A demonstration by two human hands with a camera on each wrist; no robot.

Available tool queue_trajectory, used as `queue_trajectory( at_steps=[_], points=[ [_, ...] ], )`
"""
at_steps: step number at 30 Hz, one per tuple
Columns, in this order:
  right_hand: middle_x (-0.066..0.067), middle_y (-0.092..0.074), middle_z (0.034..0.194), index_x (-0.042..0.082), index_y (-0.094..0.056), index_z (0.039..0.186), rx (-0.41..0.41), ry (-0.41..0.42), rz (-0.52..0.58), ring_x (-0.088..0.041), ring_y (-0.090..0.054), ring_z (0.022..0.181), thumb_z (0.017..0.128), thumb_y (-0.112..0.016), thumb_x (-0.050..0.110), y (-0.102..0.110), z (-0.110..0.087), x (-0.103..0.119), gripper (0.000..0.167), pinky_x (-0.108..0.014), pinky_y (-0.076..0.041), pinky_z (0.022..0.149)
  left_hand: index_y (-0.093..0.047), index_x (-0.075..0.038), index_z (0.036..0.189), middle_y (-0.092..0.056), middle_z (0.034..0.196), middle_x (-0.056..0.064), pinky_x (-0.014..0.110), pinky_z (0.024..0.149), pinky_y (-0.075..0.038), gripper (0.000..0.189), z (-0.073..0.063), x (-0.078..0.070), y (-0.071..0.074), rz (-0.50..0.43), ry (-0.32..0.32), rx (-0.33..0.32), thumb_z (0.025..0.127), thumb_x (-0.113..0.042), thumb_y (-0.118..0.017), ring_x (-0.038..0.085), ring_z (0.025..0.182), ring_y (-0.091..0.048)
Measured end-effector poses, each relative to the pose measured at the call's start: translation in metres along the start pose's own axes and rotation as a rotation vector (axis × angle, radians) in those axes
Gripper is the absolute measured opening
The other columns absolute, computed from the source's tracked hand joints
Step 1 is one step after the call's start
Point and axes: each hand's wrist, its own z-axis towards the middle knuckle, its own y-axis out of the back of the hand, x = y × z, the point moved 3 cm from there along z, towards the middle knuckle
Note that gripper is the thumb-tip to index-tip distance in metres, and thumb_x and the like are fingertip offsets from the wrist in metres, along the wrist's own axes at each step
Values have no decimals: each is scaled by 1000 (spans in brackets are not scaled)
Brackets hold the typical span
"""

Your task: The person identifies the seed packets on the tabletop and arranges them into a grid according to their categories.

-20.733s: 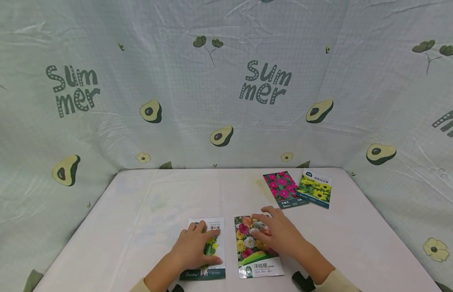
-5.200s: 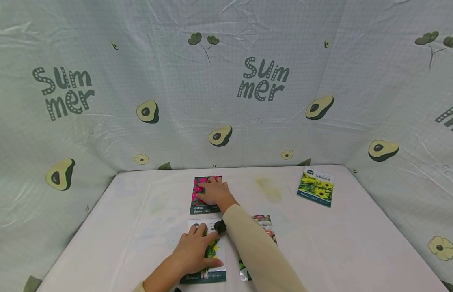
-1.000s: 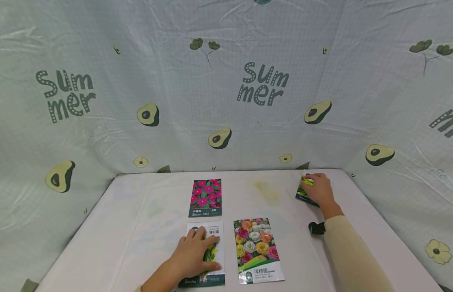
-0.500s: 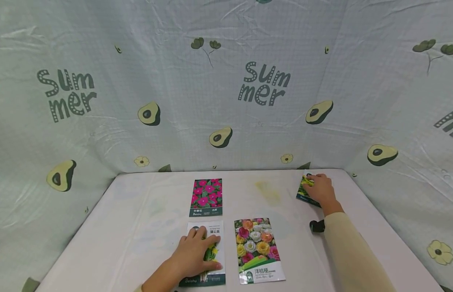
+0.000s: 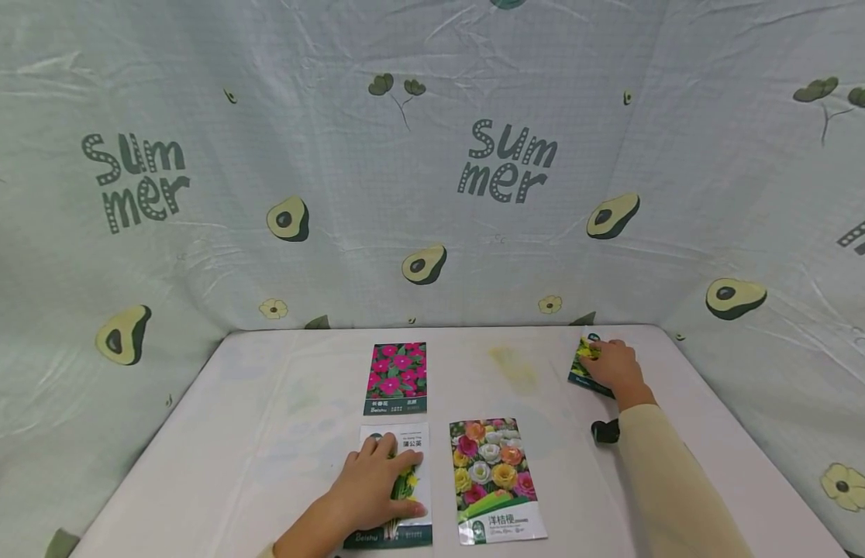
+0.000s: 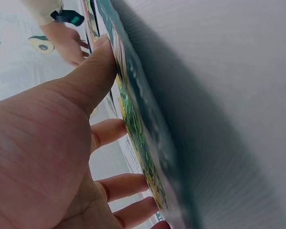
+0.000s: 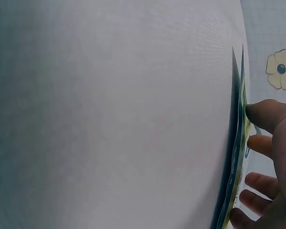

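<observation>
Two-handed contact with flat packets on a white table [image 5: 279, 442]. The left hand [image 5: 370, 484] lies partly open, thumb and fingers spread apart, its tips resting on the face of the white packet with yellow flowers [image 5: 413, 487] at the near side of the table. The right hand [image 5: 617, 368] reaches the far right corner, fingers loosely bent and apart; its thumb and fingertips touch the face of the green packet with yellow flowers [image 5: 579, 370], which it partly covers. Of the 4 packets, 2 lie untouched: the pink-flower packet [image 5: 396, 376], just beyond the white packet, and the rose-patterned packet [image 5: 494, 477], just to its right. A black wrist device [image 5: 605, 432] shows beside the right sleeve [image 5: 673, 480].
</observation>
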Motion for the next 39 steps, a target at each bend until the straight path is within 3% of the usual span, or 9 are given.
queue_trajectory(
  at_steps=[15, 39],
  points=[
    [-41, -28, 149, -2, -35, 155, 35, -18, -14, -58, -35, 133, 103, -50, 36, -6, -1, 1, 66, -69, -34, 108, -63, -30, 138, -51, 119, 8, 54, 83, -41, 75, -2, -2, 1, -13, 10, 18, 76, -69, -76, 29, 104, -44],
    [-39, -18, 149, 0, -27, 157, 95, -39, 11, -57, -21, 134, 105, -45, 44, -9, 6, -4, 71, -71, -19, 113, -63, -29, 139, -50, 120, 9, 55, 85, -42, 75, 0, 0, 2, -18, 8, 20, 76, -68, -77, 31, 107, -44]
  ],
)
